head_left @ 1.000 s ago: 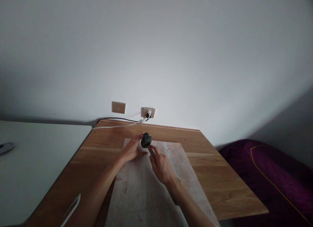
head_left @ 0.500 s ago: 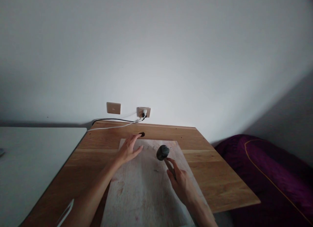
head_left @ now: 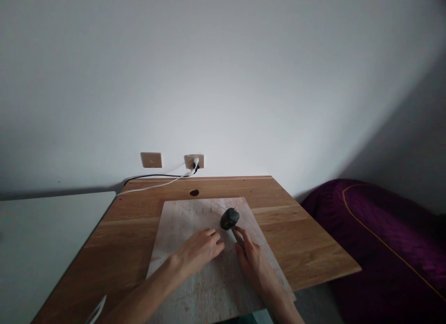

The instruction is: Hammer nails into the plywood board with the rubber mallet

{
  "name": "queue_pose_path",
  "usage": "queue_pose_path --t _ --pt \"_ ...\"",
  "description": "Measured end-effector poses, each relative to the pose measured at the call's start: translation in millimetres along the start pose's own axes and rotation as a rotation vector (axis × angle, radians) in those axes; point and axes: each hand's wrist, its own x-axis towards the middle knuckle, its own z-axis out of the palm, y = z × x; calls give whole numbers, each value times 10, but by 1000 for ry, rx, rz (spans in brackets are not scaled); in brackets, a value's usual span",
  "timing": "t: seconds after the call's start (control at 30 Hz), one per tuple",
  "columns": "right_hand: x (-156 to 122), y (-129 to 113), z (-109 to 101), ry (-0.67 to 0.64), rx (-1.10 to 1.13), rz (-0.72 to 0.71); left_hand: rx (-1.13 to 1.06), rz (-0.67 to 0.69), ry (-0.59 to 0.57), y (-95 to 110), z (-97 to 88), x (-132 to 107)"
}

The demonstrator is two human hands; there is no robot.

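A pale wooden board (head_left: 181, 221) lies on a brown wooden table (head_left: 299, 249). A row of small nails (head_left: 205, 209) stands near the board's far edge. My right hand (head_left: 252, 259) grips the handle of a hammer whose dark head (head_left: 229, 218) hovers just above the board, right of the nails. My left hand (head_left: 200, 249) rests on the board left of the hammer head, fingers curled together; whether it holds anything I cannot make out.
A round hole (head_left: 194, 193) sits in the table near the wall. A wall socket (head_left: 194, 161) with white and black cables and a switch plate (head_left: 151, 159) are behind. A white surface (head_left: 45, 240) lies left, a purple cushion (head_left: 376, 240) right.
My left hand has pulled back from the board's far edge toward the middle, close to the hammer. The hammer moved right from the nail row a second ago and now sits a little nearer.
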Motion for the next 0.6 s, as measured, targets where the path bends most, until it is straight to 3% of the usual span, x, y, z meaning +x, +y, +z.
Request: queue_pose_path --t 0.1,0.2,0.27,0.37,0.5,0.6 --pt "-10 22 -5 8 14 -13 -112 -98 137 -353 -31 -92" --pt "-22 -2 -28 6 -3 9 -300 -398 461 -868 -31 -240" --pt "-27 -20 -41 -7 2 11 -366 -542 616 -1167 14 -345" --pt "-24 -29 -46 -6 18 1 -464 -594 652 -1406 152 -454" --pt "-10 -31 -49 -4 -4 13 -554 -570 614 -1440 345 -492" --pt "-3 -28 -49 -14 1 -4 -542 -576 647 -1438 405 -494"
